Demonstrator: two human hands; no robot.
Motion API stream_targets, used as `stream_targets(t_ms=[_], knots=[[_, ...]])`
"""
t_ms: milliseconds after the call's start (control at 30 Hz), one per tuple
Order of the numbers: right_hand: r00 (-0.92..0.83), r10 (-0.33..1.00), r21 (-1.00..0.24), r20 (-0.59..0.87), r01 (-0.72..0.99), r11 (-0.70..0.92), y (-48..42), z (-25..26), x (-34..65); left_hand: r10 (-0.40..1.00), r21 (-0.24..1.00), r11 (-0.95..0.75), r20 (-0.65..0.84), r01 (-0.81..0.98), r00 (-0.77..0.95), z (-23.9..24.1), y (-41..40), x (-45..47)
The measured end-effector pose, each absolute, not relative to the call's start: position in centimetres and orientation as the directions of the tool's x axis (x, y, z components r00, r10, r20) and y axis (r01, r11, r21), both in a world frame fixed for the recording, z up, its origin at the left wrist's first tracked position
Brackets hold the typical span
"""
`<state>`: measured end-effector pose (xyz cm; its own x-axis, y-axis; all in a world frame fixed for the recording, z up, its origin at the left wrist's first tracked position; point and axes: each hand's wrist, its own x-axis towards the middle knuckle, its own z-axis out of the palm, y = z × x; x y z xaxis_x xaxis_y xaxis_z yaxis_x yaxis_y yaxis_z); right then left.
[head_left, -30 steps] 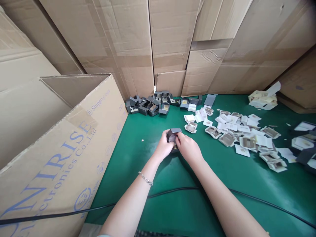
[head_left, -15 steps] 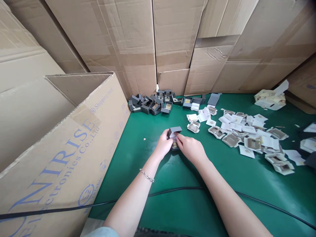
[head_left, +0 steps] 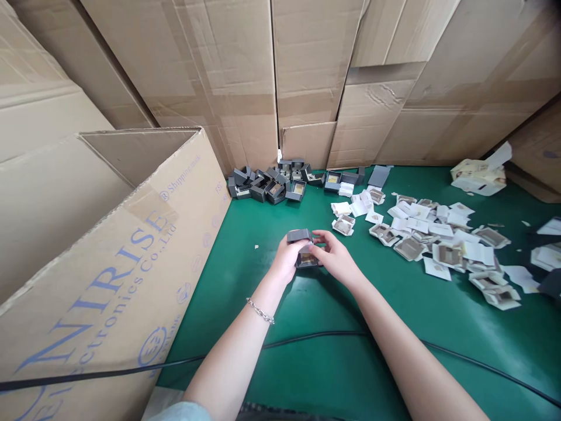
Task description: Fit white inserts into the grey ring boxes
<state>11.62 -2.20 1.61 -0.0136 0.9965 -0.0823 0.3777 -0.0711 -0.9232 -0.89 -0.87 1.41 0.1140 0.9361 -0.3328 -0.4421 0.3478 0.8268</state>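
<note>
Between my hands, above the green table point(head_left: 245, 280), is a small dark grey hinged box point(head_left: 298, 235) with its lid raised. My left hand point(head_left: 284, 257) wraps around its left side, thumb across the opening. My right hand point(head_left: 335, 257) grips the right side, with thumb and fingertips at the opening. Something gold-coloured shows in the lower half of the box; my fingers cover part of it, so I cannot make out what it is. A pale inner surface or piece shows near the right thumb.
Several open dark boxes point(head_left: 276, 187) are heaped at the back. White cards and small paper trays point(head_left: 421, 228) lie scattered on the right. A tissue pack point(head_left: 480, 175) stands at the back right. A large carton point(head_left: 175, 245) borders the left. A black cable point(head_left: 315, 335) crosses in front.
The box has shifted slightly left and turned, so its front and gold-coloured contents face me more. My right hand's fingers have spread around its right side.
</note>
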Motion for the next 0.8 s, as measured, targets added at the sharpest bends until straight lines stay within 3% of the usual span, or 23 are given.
stream_targets(t_ms=[100,333,800], knots=[[-0.097,0.984,-0.918,-0.147,0.384,-0.099,-2.2,1.1,11.6,0.955,0.873,0.294,-0.258,-0.389,0.143,1.1,-1.0,-0.9],[-0.086,0.974,-0.929,-0.211,0.327,-0.172,-2.3,1.0,11.5,0.988,0.978,0.120,-0.101,-0.170,0.116,1.5,-1.1,-0.4],[-0.157,0.925,-0.938,-0.346,0.082,-0.337,-2.3,2.0,11.5,0.991,0.998,-0.030,0.022,0.061,0.134,1.1,-1.3,-0.5]])
